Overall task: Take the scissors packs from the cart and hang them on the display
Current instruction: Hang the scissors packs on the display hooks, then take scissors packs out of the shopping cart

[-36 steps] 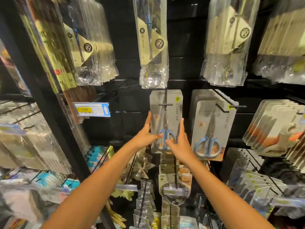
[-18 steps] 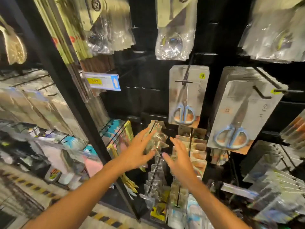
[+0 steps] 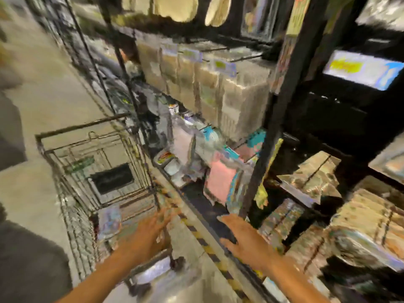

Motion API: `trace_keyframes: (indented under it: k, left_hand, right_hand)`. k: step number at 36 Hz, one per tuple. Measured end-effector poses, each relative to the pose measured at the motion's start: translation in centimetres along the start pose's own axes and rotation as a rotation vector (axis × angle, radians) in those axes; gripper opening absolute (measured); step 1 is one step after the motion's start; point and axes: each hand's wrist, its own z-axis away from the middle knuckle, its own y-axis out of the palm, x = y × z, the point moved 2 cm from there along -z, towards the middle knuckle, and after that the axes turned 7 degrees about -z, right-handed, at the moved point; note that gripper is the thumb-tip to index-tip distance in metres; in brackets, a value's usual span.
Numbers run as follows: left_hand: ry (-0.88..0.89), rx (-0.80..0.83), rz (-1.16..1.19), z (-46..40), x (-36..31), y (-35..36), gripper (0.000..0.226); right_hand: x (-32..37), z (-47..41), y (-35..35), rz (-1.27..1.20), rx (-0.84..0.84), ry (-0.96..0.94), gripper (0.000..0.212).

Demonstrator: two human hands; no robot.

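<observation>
Blurrily, a wire cart (image 3: pixel 91 171) stands on grey floor (image 3: pixel 43 101) beside black shelving (image 3: pixel 282 119).

Motion blur smears everything here. A pale concrete floor (image 3: pixel 54 101) fills the left side, and yellow-and-black hazard tape (image 3: pixel 196 234) runs along the shelving's foot. Pink packets (image 3: pixel 219 182) hang low beside a black upright post (image 3: pixel 282 101). A blue-and-yellow price label (image 3: pixel 358 69) sits at the upper right, and tan packs (image 3: pixel 238 103) crowd the middle pegs.
</observation>
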Motion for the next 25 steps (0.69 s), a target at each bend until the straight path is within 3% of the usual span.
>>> trace_keyframes:
  k: [4, 7, 8, 11, 14, 17, 25]
  left_hand:
    - [-0.179, 0.079, 0.006, 6.2, 5.8, 0.4, 0.070]
    - [-0.270, 0.099, 0.022, 10.8, 11.3, 2.3, 0.064]
    - [-0.305, 0.098, 0.010, 11.9, 12.9, 2.9, 0.065]
    - [-0.454, 0.115, 0.109, 14.7, 17.2, 5.5, 0.062]
    - [-0.471, 0.140, 0.156, 17.6, 18.2, 5.4, 0.063]
    - [-0.532, 0.098, 0.193, 20.3, 19.2, 5.5, 0.068]
    - [-0.566, 0.143, 0.157, 23.6, 22.3, 8.1, 0.064]
  right_hand:
    - [5.7, -3.7, 4.5, -0.013, 0.082, -0.010, 0.066]
    - [8.8, -6.1, 9.2, -0.079, 0.134, -0.025, 0.104]
    - [9.6, -7.0, 10.8, -0.074, 0.161, -0.032, 0.107]
    - [13.0, -8.9, 14.7, -0.073, 0.259, -0.028, 0.090]
    - [16.1, -10.0, 17.9, 0.022, 0.337, 0.004, 0.071]
    - [17.2, -11.3, 20.4, 0.059, 0.416, -0.001, 0.078]
    - [21.0, -16.5, 21.6, 0.220, 0.438, -0.071, 0.060]
